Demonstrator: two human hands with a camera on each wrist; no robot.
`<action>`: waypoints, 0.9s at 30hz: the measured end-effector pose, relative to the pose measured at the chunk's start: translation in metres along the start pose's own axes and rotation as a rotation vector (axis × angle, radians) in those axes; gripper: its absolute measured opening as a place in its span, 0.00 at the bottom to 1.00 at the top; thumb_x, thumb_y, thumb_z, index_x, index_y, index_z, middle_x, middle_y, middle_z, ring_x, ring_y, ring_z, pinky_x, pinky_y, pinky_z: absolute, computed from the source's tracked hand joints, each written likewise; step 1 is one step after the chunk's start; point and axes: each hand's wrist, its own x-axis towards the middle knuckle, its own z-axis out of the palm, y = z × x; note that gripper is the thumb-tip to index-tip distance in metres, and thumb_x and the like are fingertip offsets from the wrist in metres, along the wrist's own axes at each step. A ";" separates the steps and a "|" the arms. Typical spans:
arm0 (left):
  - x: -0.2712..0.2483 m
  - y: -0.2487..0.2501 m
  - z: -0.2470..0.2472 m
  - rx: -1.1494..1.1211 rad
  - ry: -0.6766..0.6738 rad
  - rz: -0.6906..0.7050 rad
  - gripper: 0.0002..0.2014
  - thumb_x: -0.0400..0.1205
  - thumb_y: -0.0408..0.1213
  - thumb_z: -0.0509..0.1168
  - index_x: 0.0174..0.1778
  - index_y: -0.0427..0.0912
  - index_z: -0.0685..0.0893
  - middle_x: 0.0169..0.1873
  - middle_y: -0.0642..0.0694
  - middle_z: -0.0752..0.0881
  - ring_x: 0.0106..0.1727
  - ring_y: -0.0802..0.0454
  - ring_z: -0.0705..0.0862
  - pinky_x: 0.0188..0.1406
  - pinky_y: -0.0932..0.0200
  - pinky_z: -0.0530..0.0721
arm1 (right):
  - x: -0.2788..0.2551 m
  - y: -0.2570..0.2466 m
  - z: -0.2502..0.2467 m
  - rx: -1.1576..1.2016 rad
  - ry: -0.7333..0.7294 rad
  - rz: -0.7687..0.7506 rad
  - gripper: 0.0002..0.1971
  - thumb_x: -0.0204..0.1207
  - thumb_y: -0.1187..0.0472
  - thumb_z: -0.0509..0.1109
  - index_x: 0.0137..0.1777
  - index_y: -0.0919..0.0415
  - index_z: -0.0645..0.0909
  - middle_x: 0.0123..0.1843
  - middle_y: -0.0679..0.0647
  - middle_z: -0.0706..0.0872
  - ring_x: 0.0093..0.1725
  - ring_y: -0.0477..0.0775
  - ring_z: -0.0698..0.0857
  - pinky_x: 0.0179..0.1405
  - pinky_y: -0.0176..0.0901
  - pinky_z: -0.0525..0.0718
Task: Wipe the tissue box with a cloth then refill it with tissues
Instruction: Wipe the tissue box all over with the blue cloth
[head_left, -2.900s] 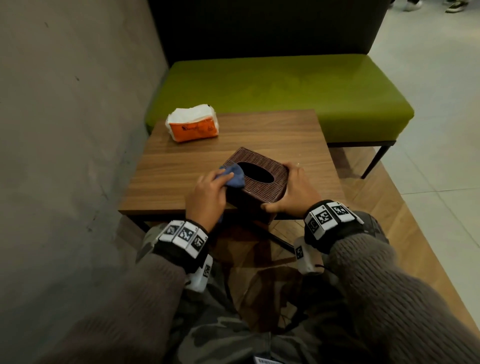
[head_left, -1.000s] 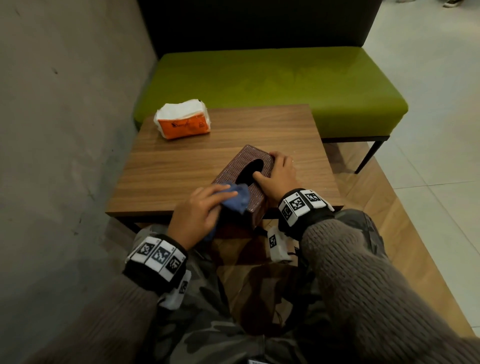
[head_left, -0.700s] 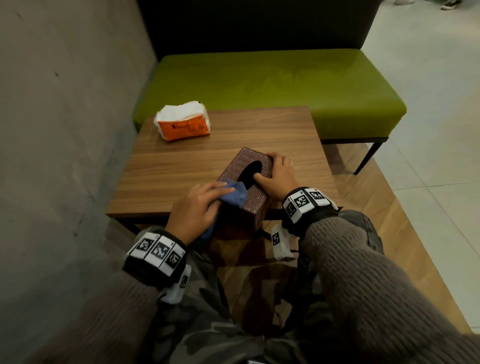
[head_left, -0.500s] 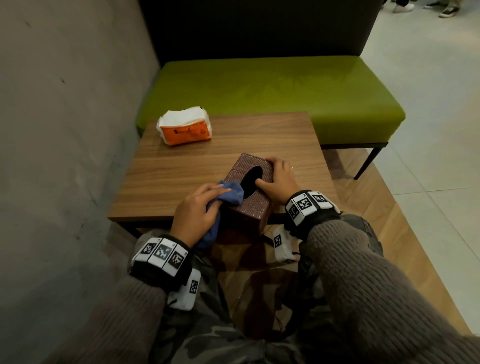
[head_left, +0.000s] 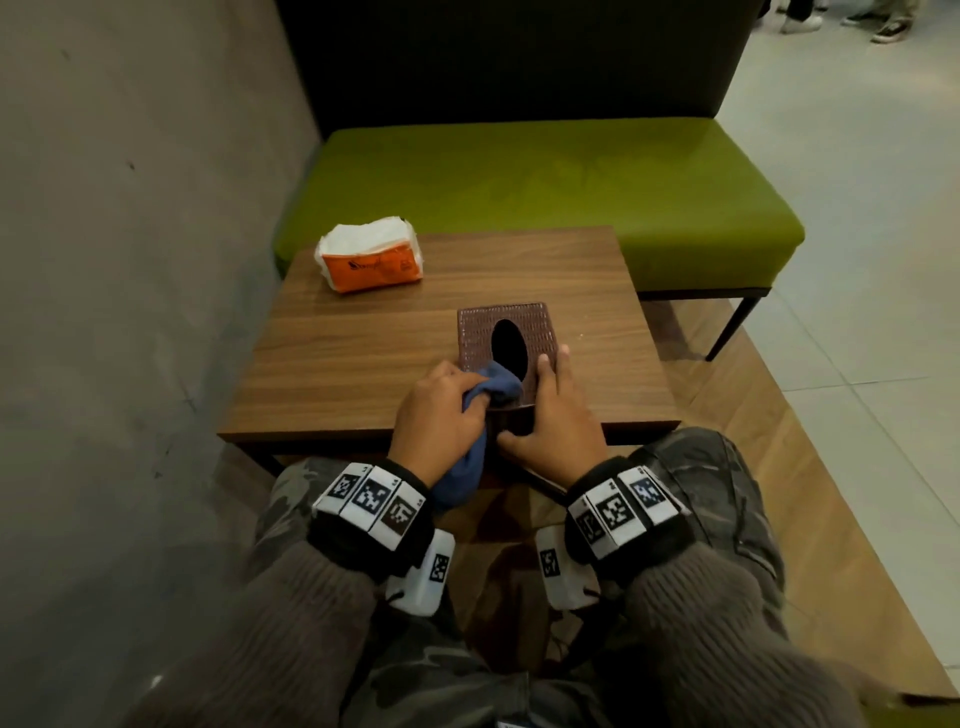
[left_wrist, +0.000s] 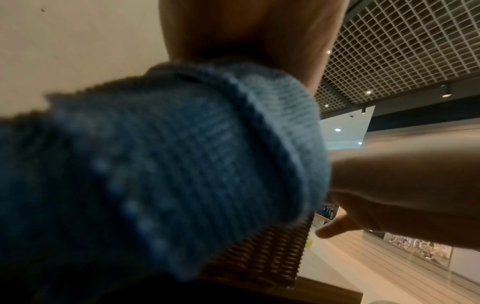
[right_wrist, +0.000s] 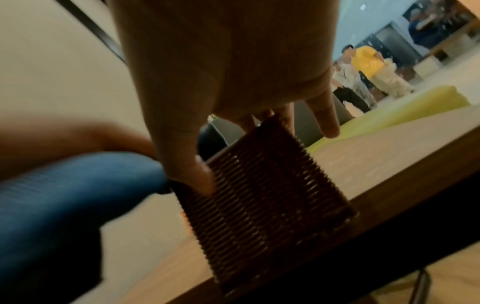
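One wooden table (head_left: 337, 374), green bench (head_left: 519, 176)

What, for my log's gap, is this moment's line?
step: wiping; left hand: grips cloth against tissue box; right hand: holds tissue box

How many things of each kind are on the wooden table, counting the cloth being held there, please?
Woven tissue box: 1
Orange tissue pack: 1
Blue cloth: 1, gripped by the left hand against the box
Total: 3
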 end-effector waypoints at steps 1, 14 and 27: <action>-0.001 -0.001 -0.003 -0.044 -0.057 0.061 0.12 0.79 0.34 0.66 0.58 0.40 0.87 0.50 0.41 0.83 0.52 0.44 0.83 0.50 0.52 0.78 | 0.001 0.001 -0.003 -0.003 0.023 0.016 0.55 0.69 0.43 0.76 0.86 0.63 0.47 0.88 0.58 0.40 0.86 0.60 0.49 0.80 0.65 0.62; 0.019 -0.045 -0.012 -0.077 -0.181 0.221 0.19 0.77 0.41 0.57 0.62 0.46 0.85 0.59 0.49 0.82 0.59 0.48 0.83 0.59 0.44 0.81 | 0.008 -0.001 0.001 -0.036 0.074 0.058 0.60 0.60 0.37 0.80 0.85 0.56 0.49 0.84 0.65 0.50 0.83 0.67 0.52 0.79 0.62 0.63; 0.007 -0.030 0.000 0.079 -0.091 0.358 0.20 0.77 0.39 0.55 0.63 0.50 0.84 0.60 0.49 0.83 0.56 0.48 0.84 0.49 0.53 0.83 | 0.022 0.018 -0.006 0.014 0.025 -0.074 0.59 0.55 0.41 0.84 0.83 0.53 0.55 0.83 0.59 0.56 0.80 0.62 0.58 0.76 0.61 0.68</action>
